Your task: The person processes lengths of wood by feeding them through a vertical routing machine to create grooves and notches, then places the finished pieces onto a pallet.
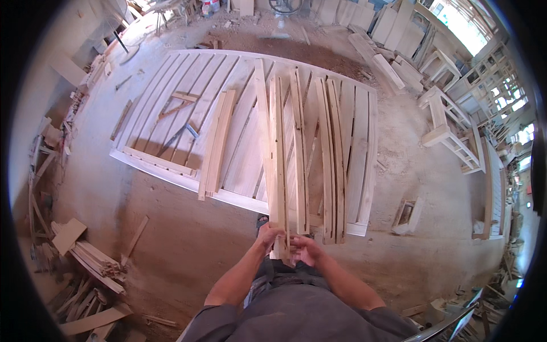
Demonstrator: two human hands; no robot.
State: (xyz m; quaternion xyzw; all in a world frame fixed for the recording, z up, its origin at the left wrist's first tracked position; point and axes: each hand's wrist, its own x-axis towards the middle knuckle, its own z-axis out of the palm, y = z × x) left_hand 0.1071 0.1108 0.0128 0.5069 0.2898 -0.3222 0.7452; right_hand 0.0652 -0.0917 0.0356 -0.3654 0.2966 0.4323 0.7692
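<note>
Long pale wooden strips (pixel 277 165) lie lengthwise over a slatted wooden panel (pixel 242 178), their near ends sticking out past its front edge toward me. My left hand (pixel 269 235) is closed around the left side of these near ends. On the other side my right hand (pixel 306 250) has its fingers curled against the same ends; its fingertips are partly hidden. Just right of them lies another strip (pixel 301 165), then a group of dark-edged strips (pixel 330 165). To the left, a pair of strips (pixel 218 145) also overhangs the front edge.
A wooden try square (pixel 181 102), a tool with a blue end (pixel 192 131) and a grooved batten (pixel 159 161) rest on the panel's left part. Offcuts (pixel 94 259) are piled at lower left. Wooden frames (pixel 450 128) stand at right, boards (pixel 393 25) behind.
</note>
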